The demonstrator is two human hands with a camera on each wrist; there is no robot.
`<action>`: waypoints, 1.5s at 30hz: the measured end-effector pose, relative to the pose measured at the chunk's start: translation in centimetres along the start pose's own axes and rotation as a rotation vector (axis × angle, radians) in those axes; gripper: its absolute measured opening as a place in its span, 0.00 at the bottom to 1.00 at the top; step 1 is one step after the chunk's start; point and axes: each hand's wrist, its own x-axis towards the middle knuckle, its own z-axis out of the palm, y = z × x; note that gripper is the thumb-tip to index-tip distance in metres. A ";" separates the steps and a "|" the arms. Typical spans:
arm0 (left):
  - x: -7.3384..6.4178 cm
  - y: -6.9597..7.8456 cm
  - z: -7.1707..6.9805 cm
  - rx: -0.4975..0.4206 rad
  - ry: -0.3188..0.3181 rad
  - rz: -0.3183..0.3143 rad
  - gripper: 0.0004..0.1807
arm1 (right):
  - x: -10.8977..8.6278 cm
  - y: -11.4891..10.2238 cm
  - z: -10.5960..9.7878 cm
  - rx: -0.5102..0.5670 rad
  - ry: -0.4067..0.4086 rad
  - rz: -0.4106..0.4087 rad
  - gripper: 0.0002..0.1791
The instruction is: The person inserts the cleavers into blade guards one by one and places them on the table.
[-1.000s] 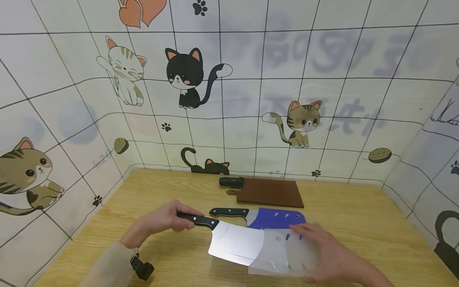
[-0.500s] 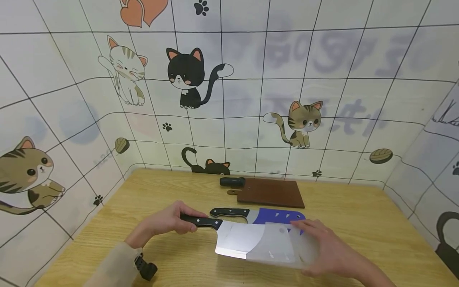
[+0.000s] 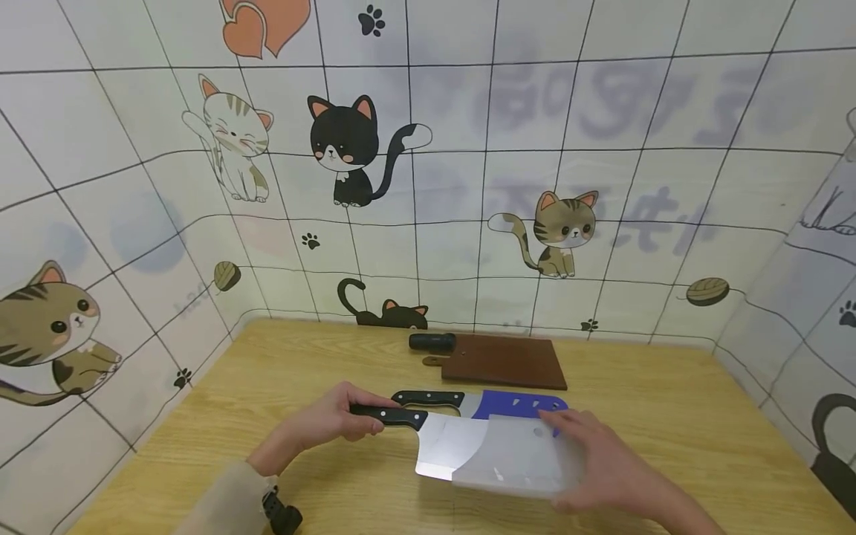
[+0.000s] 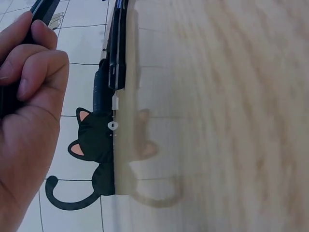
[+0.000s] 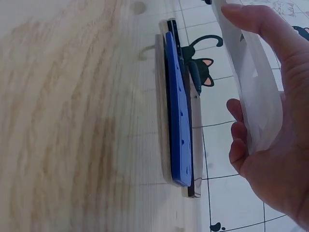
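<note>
In the head view my left hand (image 3: pixel 348 412) grips the black riveted handle of a cleaver (image 3: pixel 444 444), held above the table with its blade pointing right. A translucent white blade cover (image 3: pixel 515 457) sits over the outer part of the blade, leaving bare steel near the handle. My right hand (image 3: pixel 605 464) holds the cover by its far end, fingers on top and thumb below. The right wrist view shows the cover (image 5: pixel 258 82) between thumb and curled fingers. In the left wrist view the fingers of my left hand (image 4: pixel 36 72) curl round the dark handle.
Just behind lies a second knife in a blue blade cover (image 3: pixel 515 403), its black handle (image 3: pixel 428 398) to the left. Farther back, a brown cutting board (image 3: pixel 504 362) lies by a black-handled item (image 3: pixel 431 342). A cat-print wall (image 3: pixel 455 260) rises behind the wooden table (image 3: pixel 321 357).
My left hand has moved right with the cleaver, and more of its blade is inside the white cover. The cleaver and cover have risen slightly and levelled out.
</note>
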 end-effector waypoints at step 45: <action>0.8 0.1 3.2 0.013 -0.064 0.083 0.23 | -1.7 -1.8 -0.5 0.098 -0.160 0.156 0.64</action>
